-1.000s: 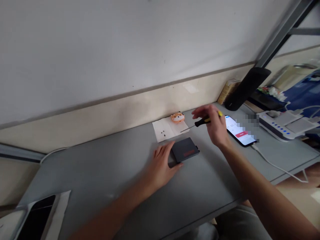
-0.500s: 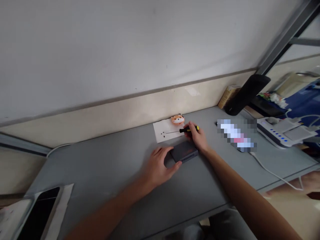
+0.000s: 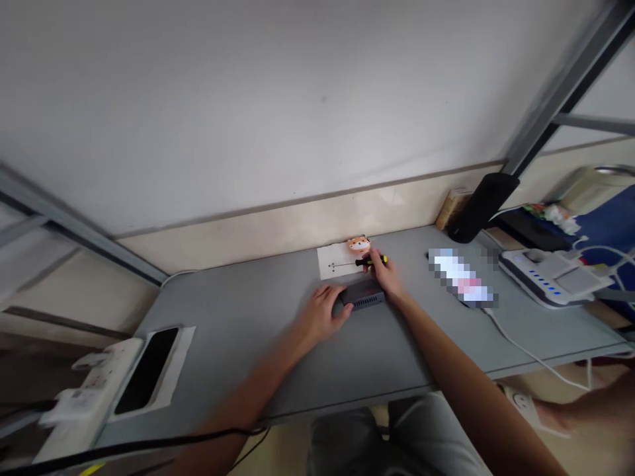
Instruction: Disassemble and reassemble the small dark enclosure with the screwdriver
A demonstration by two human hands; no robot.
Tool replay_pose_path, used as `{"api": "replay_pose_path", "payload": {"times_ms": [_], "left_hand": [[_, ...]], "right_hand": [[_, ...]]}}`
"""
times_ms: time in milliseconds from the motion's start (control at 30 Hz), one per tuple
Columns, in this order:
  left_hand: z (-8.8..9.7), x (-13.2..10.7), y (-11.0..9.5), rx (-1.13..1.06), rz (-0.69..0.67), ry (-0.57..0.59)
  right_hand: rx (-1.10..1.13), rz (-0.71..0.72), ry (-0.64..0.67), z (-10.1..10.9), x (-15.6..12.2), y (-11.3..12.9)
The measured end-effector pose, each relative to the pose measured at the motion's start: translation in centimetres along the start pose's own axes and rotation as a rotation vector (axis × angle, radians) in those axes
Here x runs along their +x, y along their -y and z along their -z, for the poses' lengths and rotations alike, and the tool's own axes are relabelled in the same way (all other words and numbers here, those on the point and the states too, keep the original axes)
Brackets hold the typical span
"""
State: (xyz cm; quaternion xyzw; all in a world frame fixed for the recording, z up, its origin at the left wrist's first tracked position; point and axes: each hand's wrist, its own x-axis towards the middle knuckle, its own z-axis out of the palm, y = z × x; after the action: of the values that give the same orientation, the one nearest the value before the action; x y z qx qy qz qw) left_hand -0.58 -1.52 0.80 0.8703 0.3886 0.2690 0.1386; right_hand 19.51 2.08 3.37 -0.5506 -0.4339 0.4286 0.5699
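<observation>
A flat dark grey box (image 3: 364, 295) with a red label lies on the grey table (image 3: 258, 344). My left hand (image 3: 322, 312) rests at its left end, fingers curled against it. My right hand (image 3: 389, 276) is behind the box and closed around a small screwdriver (image 3: 370, 262) with a black and yellow handle. The thin shaft lies over a white sheet of paper (image 3: 337, 261) that carries a few tiny dark screws. An orange animal figure (image 3: 358, 245) sits at the paper's far edge.
A phone (image 3: 461, 277) with a white cable lies to the right, beside a white device with blue lights (image 3: 550, 277). A black cylinder (image 3: 476, 208) leans at the wall. At the left edge, a dark phone (image 3: 146, 370) lies on paper by a power strip (image 3: 79, 403).
My right hand came down from above the phone to the paper behind the box, still holding the screwdriver. The view pulled back. My left hand stayed at the box.
</observation>
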Motion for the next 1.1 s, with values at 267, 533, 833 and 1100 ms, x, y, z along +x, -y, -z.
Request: {"api": "replay_pose_path", "payload": {"times_ms": [267,533,833,1100], "left_hand": [[0.3,1.3,-0.2,-0.122,0.161,-0.029],[-0.2,3.6,0.1,-0.152,0.174,-0.068],[-1.3,2.5,0.8,-0.213,0.138,-0.217],[-0.8,1.9,0.4,-0.135,-0.134,-0.415]], "right_hand": [[0.295,-0.09,-0.074,0.7,0.1,0.0],[0.397,-0.113,-0.086,1.5,0.4,0.4],[0.421,-0.084,-0.061,1.6,0.4,0.0],[0.371,-0.076,-0.049,1.6,0.3,-0.4]]}}
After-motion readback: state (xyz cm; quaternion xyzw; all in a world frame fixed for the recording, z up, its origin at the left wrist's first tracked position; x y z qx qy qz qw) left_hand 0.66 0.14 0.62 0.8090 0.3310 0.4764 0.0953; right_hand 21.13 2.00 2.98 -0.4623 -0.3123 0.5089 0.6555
